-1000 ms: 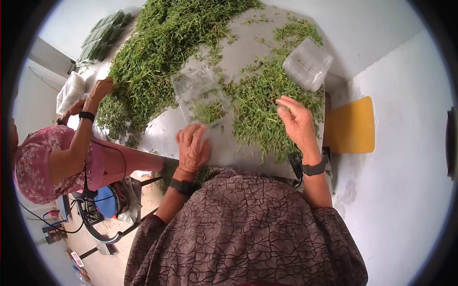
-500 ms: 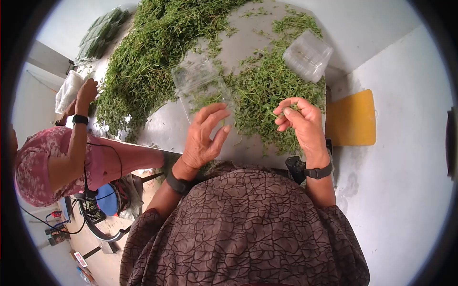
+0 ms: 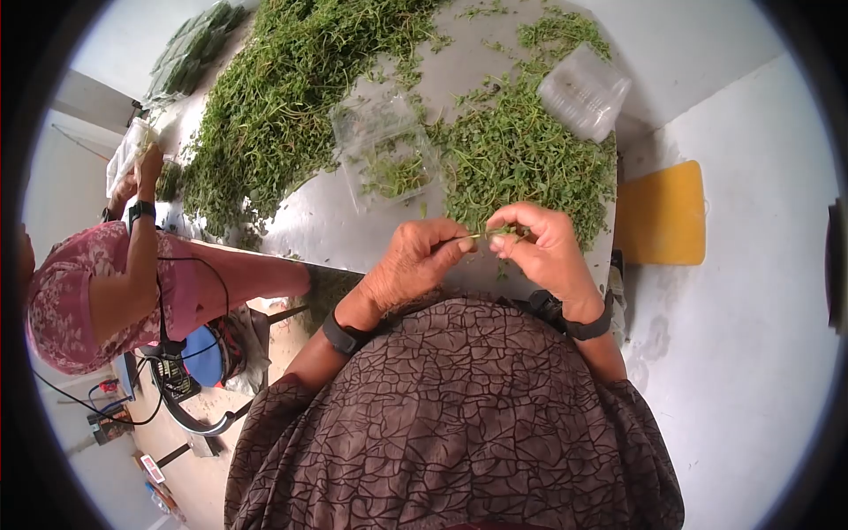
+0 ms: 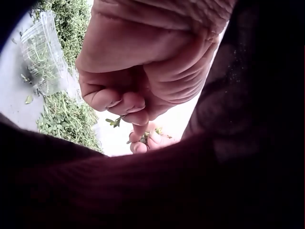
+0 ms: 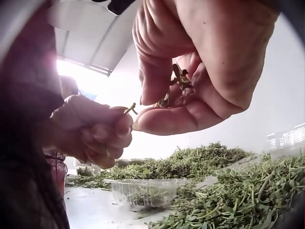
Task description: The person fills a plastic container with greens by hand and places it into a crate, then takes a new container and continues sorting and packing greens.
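In front of the torso, my two hands meet at the fingertips over the near table edge. My left hand (image 3: 413,261) pinches a thin green stem (image 5: 130,109) between thumb and forefinger, its other fingers curled in. With thumb and fingers, my right hand (image 3: 549,254) holds a small leafy sprig (image 5: 182,80). A scrap of leaf (image 4: 114,122) pokes out by the left fingers in the left wrist view. Just beyond the hands lies a pile of leafy greens (image 3: 530,168). Left of that pile, a clear plastic clamshell box (image 3: 349,184) stands open with some greens inside.
A larger heap of greens (image 3: 283,115) covers the table's far left. Stacked clear boxes (image 3: 585,93) rest at the right pile's far edge. Filled packs (image 3: 187,57) stand at the back left. Another person (image 3: 79,300) works at left; a yellow panel (image 3: 662,212) is at right.
My left hand has moved right from beside the clamshell box and now pinches a stem. The right hand, with its sprig, has come slightly left and lower to meet it.
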Demonstrator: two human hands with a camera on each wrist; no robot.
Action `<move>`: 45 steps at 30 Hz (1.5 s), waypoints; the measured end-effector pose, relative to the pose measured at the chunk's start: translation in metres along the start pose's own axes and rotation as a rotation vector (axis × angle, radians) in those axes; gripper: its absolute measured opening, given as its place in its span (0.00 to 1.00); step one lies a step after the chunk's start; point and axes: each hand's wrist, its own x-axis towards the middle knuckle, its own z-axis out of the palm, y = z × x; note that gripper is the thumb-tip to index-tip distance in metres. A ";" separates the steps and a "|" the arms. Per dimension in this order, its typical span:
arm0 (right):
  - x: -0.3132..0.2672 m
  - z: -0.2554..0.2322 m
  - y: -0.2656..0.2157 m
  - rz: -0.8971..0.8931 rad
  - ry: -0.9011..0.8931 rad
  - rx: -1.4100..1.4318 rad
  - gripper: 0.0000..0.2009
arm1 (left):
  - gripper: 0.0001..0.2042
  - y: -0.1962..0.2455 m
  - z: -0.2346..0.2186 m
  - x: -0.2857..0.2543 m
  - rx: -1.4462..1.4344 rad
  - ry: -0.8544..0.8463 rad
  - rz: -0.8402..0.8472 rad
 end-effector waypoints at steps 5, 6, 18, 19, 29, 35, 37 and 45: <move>-0.002 0.013 0.000 -0.009 -0.049 -0.061 0.06 | 0.12 0.005 0.001 -0.003 -0.112 0.027 -0.042; -0.001 0.013 -0.002 -0.015 -0.052 -0.060 0.06 | 0.12 0.003 0.003 -0.003 -0.106 0.038 -0.035; 0.001 -0.002 0.007 0.052 0.423 -0.051 0.03 | 0.14 0.023 -0.006 -0.012 -0.324 -0.189 -0.127; 0.003 -0.003 0.004 0.007 0.435 -0.045 0.04 | 0.16 0.012 -0.006 -0.008 -0.326 -0.138 -0.149; 0.028 0.043 -0.022 -0.689 0.323 -0.576 0.21 | 0.20 -0.005 0.003 0.013 -1.032 -0.152 -0.092; 0.010 0.047 -0.027 -0.390 -0.043 -0.189 0.29 | 0.15 -0.027 -0.011 0.000 -0.891 -0.221 -0.083; 0.012 0.048 -0.025 -0.439 -0.030 -0.264 0.29 | 0.15 -0.026 -0.011 0.000 -0.862 -0.219 -0.089; 0.008 0.048 -0.019 -0.363 -0.052 -0.290 0.26 | 0.14 -0.028 -0.005 0.003 -1.004 -0.240 -0.106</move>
